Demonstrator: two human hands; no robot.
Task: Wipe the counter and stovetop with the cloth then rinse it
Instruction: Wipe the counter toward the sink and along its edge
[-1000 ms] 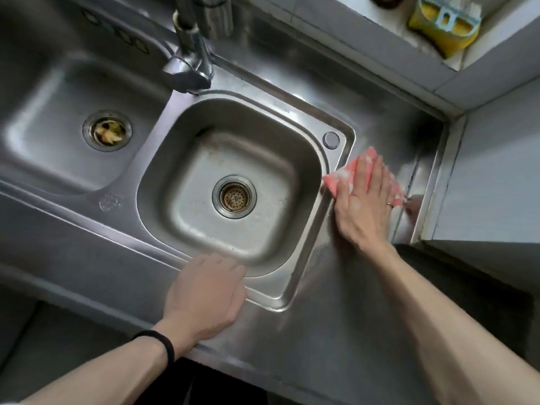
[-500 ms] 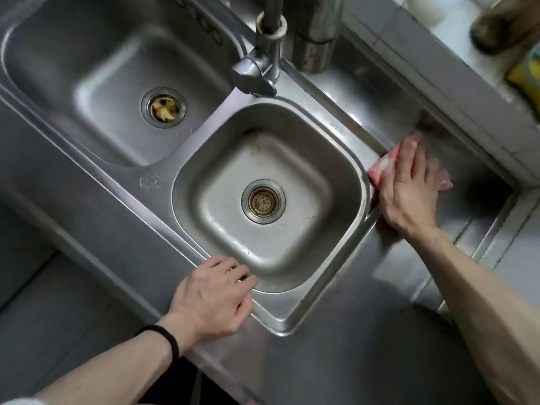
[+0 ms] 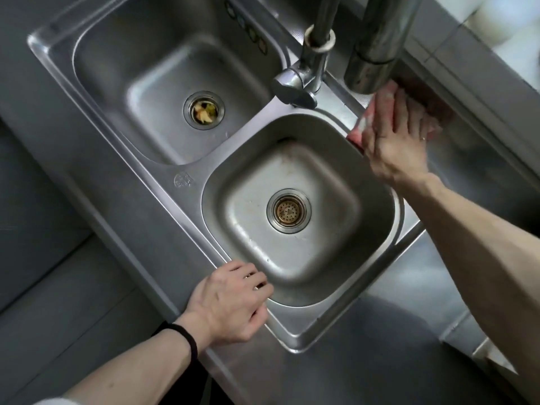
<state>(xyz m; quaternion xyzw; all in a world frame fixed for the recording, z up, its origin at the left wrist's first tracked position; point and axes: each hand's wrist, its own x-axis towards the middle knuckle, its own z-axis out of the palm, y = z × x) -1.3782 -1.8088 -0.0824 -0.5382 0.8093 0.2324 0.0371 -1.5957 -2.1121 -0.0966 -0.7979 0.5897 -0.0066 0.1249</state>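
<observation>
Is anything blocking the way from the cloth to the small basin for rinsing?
Nothing visible. The right hand presses the cloth flat at the far rim of the small basin, which holds only its drain strainer.

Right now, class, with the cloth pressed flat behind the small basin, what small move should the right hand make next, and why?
Probably slide the cloth along the back ledge toward the tap. The right hand presses it flat there, outside the basin, and no water runs, so rinsing seems early.
</observation>
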